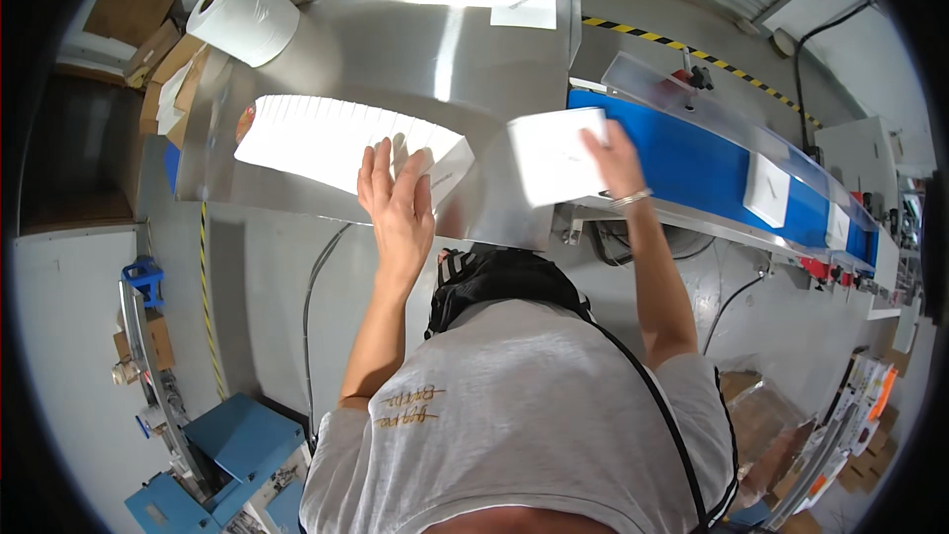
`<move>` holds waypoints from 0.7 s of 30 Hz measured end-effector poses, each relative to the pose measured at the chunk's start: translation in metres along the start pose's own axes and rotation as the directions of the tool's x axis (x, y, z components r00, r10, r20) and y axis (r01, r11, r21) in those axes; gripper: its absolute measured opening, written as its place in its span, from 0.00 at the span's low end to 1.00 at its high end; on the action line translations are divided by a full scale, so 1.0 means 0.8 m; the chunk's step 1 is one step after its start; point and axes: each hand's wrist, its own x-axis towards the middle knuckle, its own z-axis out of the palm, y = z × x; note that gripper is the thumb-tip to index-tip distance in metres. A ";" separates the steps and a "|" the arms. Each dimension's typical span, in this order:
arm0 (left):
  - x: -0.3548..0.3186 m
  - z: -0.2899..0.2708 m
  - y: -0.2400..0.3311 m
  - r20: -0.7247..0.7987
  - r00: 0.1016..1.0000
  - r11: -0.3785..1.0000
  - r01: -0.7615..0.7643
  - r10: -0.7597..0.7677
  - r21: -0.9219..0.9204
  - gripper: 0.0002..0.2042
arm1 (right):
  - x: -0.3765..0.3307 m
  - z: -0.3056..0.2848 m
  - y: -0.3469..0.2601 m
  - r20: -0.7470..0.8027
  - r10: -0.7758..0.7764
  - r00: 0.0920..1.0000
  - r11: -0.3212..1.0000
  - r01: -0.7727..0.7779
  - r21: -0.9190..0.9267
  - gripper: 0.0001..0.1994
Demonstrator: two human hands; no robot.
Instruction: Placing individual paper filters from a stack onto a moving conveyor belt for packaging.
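A long curved row of thin white boxes (306,133) stands packed together on the steel table (356,59). My left hand (397,193) rests on the near right end of this row, its fingers stretched out and a little apart. In my right hand (621,160) is a flat white box (556,156), gripped by its right side where the table meets the blue conveyor belt (682,148). The thumb lies over the box's top face; the fingers are partly hidden behind its edge. Further right, a white box (768,190) and another small white box (838,225) lie on the belt.
A large white roll (242,15) stands at the table's far left corner. At the back lies a white sheet (524,6). A clear guard (732,119) runs along the belt's far side. Cardboard boxes (178,79) are left of the table; a cable (316,307) hangs below it.
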 end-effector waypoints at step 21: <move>0.014 -0.010 0.004 0.053 0.999 0.995 0.010 -0.005 -0.097 0.15 | 0.008 0.098 -0.079 0.633 -0.029 0.773 0.963 0.192 -0.190 0.21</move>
